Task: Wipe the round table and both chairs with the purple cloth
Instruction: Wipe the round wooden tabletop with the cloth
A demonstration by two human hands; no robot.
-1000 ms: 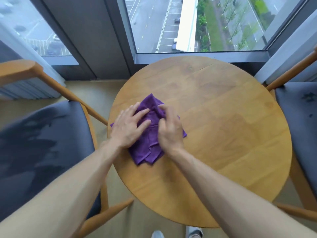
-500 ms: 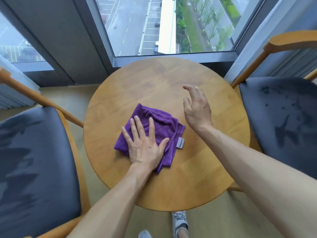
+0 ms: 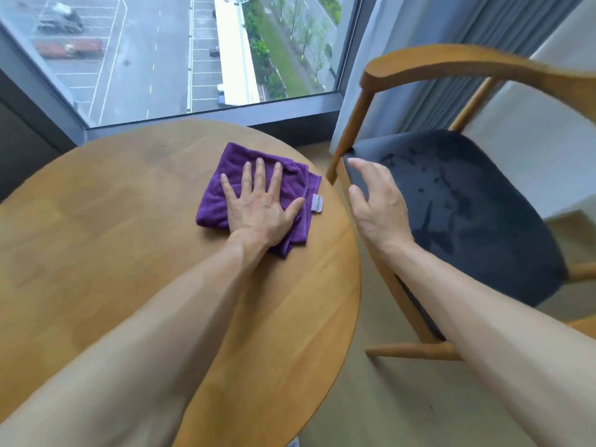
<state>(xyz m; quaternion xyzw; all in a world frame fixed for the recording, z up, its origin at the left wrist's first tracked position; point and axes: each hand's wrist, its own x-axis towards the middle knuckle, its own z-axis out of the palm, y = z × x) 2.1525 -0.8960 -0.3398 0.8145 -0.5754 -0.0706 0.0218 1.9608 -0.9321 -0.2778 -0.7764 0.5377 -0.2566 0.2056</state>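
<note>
The folded purple cloth (image 3: pixel 232 175) lies on the round wooden table (image 3: pixel 106 221) near its far right edge, a white label at its right side. My left hand (image 3: pixel 261 204) presses flat on the cloth with fingers spread. My right hand (image 3: pixel 377 204) hovers off the table's right edge, fingers relaxed and holding nothing, just in front of the right chair (image 3: pixel 467 201), which has a dark seat with darker patches and a curved wooden backrest. The left chair is out of view.
A large window (image 3: pixel 180 56) with a dark frame runs behind the table. Grey curtains (image 3: pixel 435 91) hang behind the chair at the right. Beige floor (image 3: pixel 387 398) shows between the table and the chair.
My right hand let go of the cloth and moved right, past the table edge toward the right chair. My left hand flattened on the cloth and slid it right. The view turned right.
</note>
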